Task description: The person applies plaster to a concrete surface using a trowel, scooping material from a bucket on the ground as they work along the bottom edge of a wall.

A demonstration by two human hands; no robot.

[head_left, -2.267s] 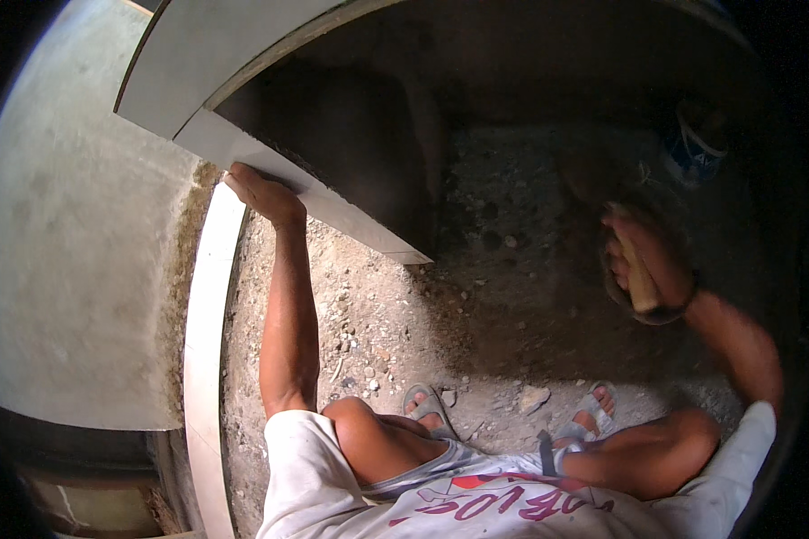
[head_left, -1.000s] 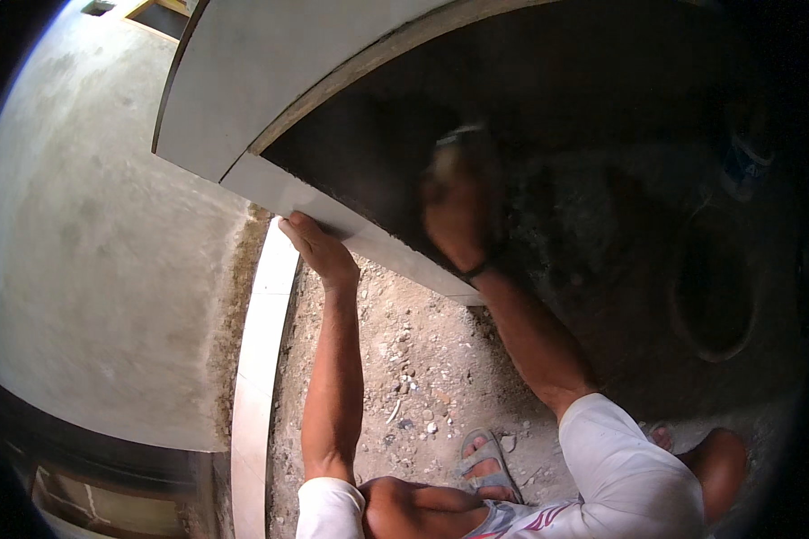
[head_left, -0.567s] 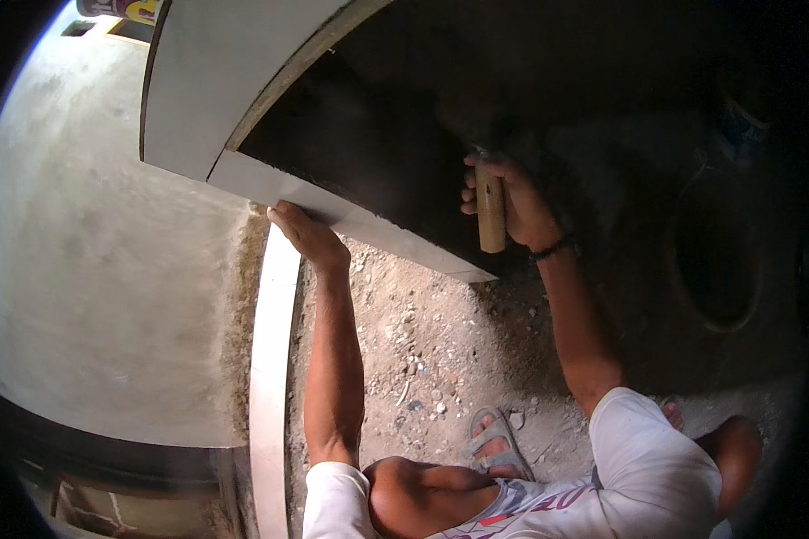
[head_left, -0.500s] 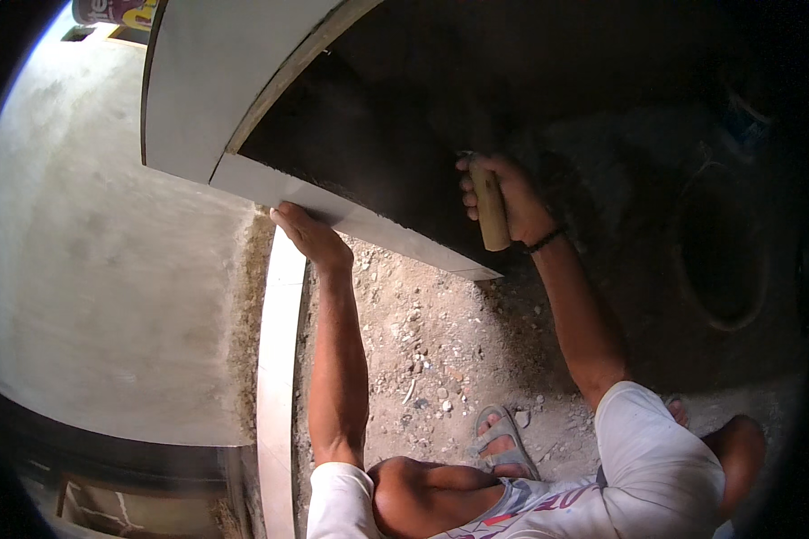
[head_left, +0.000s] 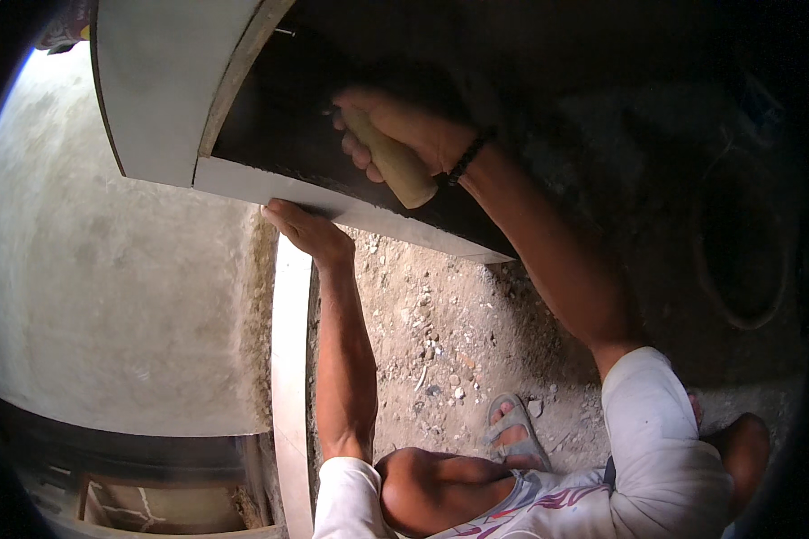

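Note:
My left hand (head_left: pixel 299 225) holds the edge of a long white tile strip (head_left: pixel 395 229) that runs slanting along the front of a dark recessed surface. My right hand (head_left: pixel 395 135), with a dark beaded bracelet at the wrist, grips the pale wooden handle (head_left: pixel 388 162) of a tool raised over that dark surface, above and right of my left hand; the tool's head is mostly lost in shadow. A wide white tiled band (head_left: pixel 153 81) meets the strip at its upper left end, with a rough pale edge along its inner side.
A plastered grey wall (head_left: pixel 108 305) fills the left, beside a pale narrow ledge (head_left: pixel 292 377). Gravel ground (head_left: pixel 422 341) lies below, with my sandalled foot (head_left: pixel 512 429). A round dark shape (head_left: pixel 739 242) and a dim bucket (head_left: pixel 760 112) are at the right. A printed container (head_left: pixel 63 22) shows top left.
My right hand with the wooden-handled tool has swung in from the right and now sits higher and further left, over the dark surface. My left hand stays on the strip while the view has shifted.

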